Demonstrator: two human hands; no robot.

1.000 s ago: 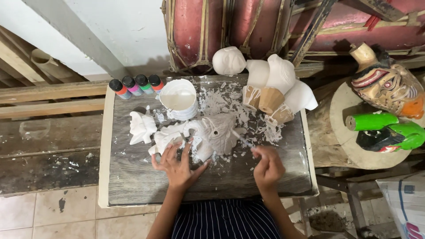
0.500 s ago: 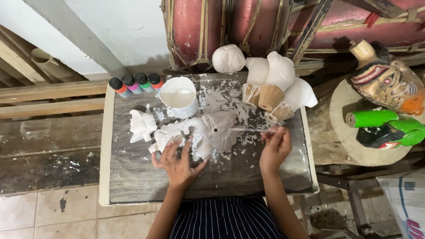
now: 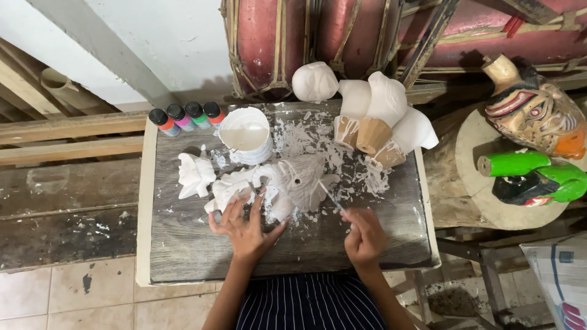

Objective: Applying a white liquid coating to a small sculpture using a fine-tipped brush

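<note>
Your table (image 3: 183, 256) is a grey wooden board with a pale rim, splashed white across its middle. Behind it hang two big red drums (image 3: 275, 43). To your right, on a round stand (image 3: 483, 201), sit a painted mask (image 3: 538, 116) and a green carving (image 3: 538, 177).

At the table's far edge stand several white carvings (image 3: 385, 101) on bare wooden bases, leaning together. In the middle lies the white mask (image 3: 299, 183), flat on the board, ringed by dried paint spatter. A smaller white carving (image 3: 195, 174) lies just to its left, apart from it.

A white paint cup (image 3: 244, 134) stands behind the mask, near its upper edge. Left of the cup, four small paint bottles (image 3: 186, 117) with black caps stand in a row, touching one another.

Your left hand (image 3: 244, 226) rests palm down on the mask's near left part, fingers (image 3: 235, 205) spread apart and pressing on it. Your right hand (image 3: 364, 235) sits right of the mask, its fingers closed together on a thin brush (image 3: 331, 197), whose tip points up and left, reaching the mask's right edge.
</note>
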